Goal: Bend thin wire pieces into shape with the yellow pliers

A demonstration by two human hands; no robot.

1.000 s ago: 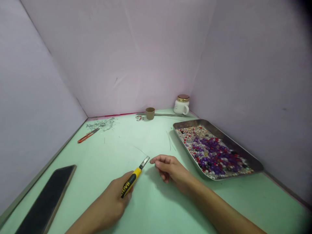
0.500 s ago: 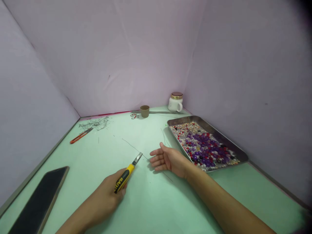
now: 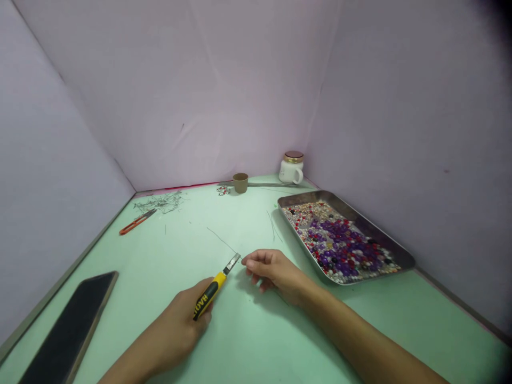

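My left hand [image 3: 187,314] is closed round yellow-and-black pliers [image 3: 216,288], seen edge-on, their metal tip pointing up and to the right. A thin wire [image 3: 220,237] crosses at that tip, its long end running up to the left. Just right of the tip, my right hand [image 3: 274,272] pinches the wire between thumb and forefinger, the other fingers curled loosely. Part of the wire is hidden behind this hand. Two more thin wires [image 3: 272,226] lie on the green table [image 3: 192,256] beyond it.
A metal tray [image 3: 384,244] of mixed beads stands at right. Behind are a white lidded mug [image 3: 291,169], a small brown cup [image 3: 240,183] and a few beaded pieces [image 3: 223,190]. Orange snips [image 3: 138,221], wire scraps [image 3: 160,202] and a phone [image 3: 72,328] are at left.
My right hand has gone from open with spread fingers to a pinch on the wire close to the pliers' tip. The left hand keeps its hold; the view shifted slightly.
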